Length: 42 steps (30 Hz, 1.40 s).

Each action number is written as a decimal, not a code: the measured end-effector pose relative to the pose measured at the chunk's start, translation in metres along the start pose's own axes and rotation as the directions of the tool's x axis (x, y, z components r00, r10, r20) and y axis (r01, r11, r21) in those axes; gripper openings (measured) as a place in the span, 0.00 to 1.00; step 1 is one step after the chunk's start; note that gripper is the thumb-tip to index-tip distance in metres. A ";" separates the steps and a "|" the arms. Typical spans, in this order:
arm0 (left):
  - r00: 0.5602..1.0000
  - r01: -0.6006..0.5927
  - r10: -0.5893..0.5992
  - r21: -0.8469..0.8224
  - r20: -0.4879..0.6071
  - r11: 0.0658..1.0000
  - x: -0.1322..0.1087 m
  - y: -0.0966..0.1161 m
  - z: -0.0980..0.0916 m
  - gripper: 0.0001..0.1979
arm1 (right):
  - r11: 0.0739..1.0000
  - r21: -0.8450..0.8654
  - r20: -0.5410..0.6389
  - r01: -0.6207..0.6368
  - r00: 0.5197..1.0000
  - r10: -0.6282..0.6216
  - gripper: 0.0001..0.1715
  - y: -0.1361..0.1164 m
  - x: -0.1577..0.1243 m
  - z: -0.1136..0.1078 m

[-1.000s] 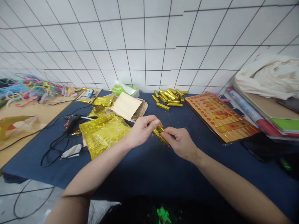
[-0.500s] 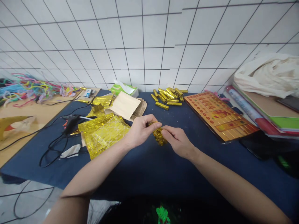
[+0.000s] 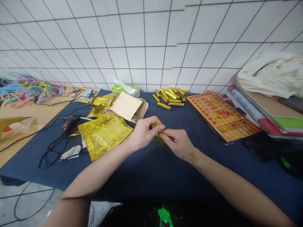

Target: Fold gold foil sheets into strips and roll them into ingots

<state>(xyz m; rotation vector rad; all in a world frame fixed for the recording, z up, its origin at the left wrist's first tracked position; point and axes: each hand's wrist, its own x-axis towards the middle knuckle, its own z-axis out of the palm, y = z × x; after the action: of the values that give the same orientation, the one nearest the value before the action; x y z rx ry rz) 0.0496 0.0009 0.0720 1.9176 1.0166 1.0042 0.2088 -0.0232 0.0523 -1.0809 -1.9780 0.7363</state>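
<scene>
Both hands meet over the middle of the dark blue table cover. My left hand and my right hand pinch a small gold foil roll between their fingertips, a little above the cloth. Just left of my left hand lies a loose stack of gold foil sheets. A pile of finished gold foil rolls sits at the far edge near the wall.
Brown paper sheets and a green tissue pack lie behind the foil. A black glue gun with cables is at left, coloured pipe cleaners beyond. A red-gold printed board, books and a white bag fill the right.
The foil roll has been turned and squeezed shorter between my fingertips. Both hands have stayed in nearly the same place.
</scene>
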 end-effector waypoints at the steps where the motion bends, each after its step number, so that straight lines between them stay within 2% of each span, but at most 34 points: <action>1: 1.000 -0.011 0.011 0.012 0.016 1.000 0.000 0.000 -0.001 0.12 | 0.999 0.032 0.026 -0.023 0.999 0.022 0.19 0.000 0.000 -0.001; 4: 0.996 -0.038 0.035 0.036 0.086 0.999 0.000 0.000 -0.003 0.11 | 0.987 0.142 0.134 -0.080 0.989 0.061 0.18 0.000 0.002 -0.004; 7: 0.993 -0.043 0.038 0.042 0.115 0.998 0.000 0.001 -0.003 0.11 | 0.988 0.135 0.163 -0.078 0.985 0.055 0.18 0.000 0.003 -0.006; 10: 0.995 -0.025 0.020 0.048 0.099 0.999 -0.001 0.002 -0.002 0.11 | 0.999 0.037 0.091 -0.026 0.996 0.022 0.19 0.002 0.002 -0.003; 14: 0.996 0.007 -0.011 0.052 0.086 0.999 -0.002 0.003 0.001 0.11 | 0.986 -0.136 -0.029 0.093 0.995 -0.098 0.21 0.005 0.000 0.002; 16: 0.997 0.000 -0.004 0.046 0.082 0.999 -0.002 0.003 0.002 0.11 | 0.986 -0.142 -0.044 0.091 0.994 -0.098 0.21 0.006 -0.001 0.003; 18: 0.997 -0.016 0.013 0.035 0.073 0.999 -0.001 0.001 0.001 0.10 | 0.998 -0.055 0.000 0.028 1.000 -0.028 0.20 0.005 0.000 0.002; 20: 0.998 -0.021 0.020 0.014 0.063 1.000 0.000 -0.001 0.000 0.10 | 0.992 0.099 0.123 -0.079 0.990 0.066 0.19 0.004 0.001 0.001; 22: 0.999 -0.012 0.013 -0.010 0.041 1.000 0.001 -0.003 -0.001 0.10 | 0.945 0.256 0.267 -0.206 0.954 0.135 0.19 0.003 0.003 0.000; 24: 1.000 -0.009 0.009 -0.034 0.016 0.999 0.002 -0.004 -0.001 0.10 | 0.894 0.333 0.340 -0.299 0.923 0.182 0.20 0.001 0.004 0.001; 26: 1.000 -0.019 0.018 -0.054 -0.002 0.998 0.003 -0.005 0.000 0.10 | 0.900 0.302 0.306 -0.314 0.926 0.220 0.19 0.001 0.004 0.003; 29: 1.000 -0.030 0.029 -0.064 -0.011 0.997 0.004 -0.004 0.000 0.09 | 0.944 0.191 0.194 -0.268 0.953 0.231 0.18 0.002 0.002 0.005; 31: 0.999 -0.031 0.029 -0.061 -0.026 0.998 0.005 -0.004 -0.001 0.09 | 0.942 0.186 0.212 -0.280 0.947 0.240 0.19 0.002 0.001 0.005; 34: 0.997 -0.033 0.028 -0.071 -0.071 0.997 0.007 -0.005 -0.006 0.09 | 0.926 0.196 0.307 -0.322 0.917 0.254 0.20 0.003 0.000 0.006; 36: 0.995 -0.036 0.028 -0.089 -0.094 0.995 0.008 -0.006 -0.008 0.09 | 0.952 0.145 0.275 -0.270 0.935 0.224 0.21 0.003 0.000 0.006; 39: 0.993 -0.047 0.033 -0.121 -0.116 0.992 0.009 -0.006 -0.009 0.09 | 0.984 0.052 0.159 -0.171 0.974 0.161 0.21 0.002 0.000 0.006; 42: 0.991 -0.067 0.048 -0.148 -0.124 0.987 0.010 -0.006 -0.010 0.09 | 0.966 0.114 0.205 -0.231 0.957 0.205 0.21 0.000 0.001 0.006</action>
<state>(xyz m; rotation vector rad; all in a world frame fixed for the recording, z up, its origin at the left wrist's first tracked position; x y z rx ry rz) 0.0431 0.0147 0.0741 1.7879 0.9271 1.2079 0.2041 -0.0232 0.0490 -1.1951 -1.9507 1.1160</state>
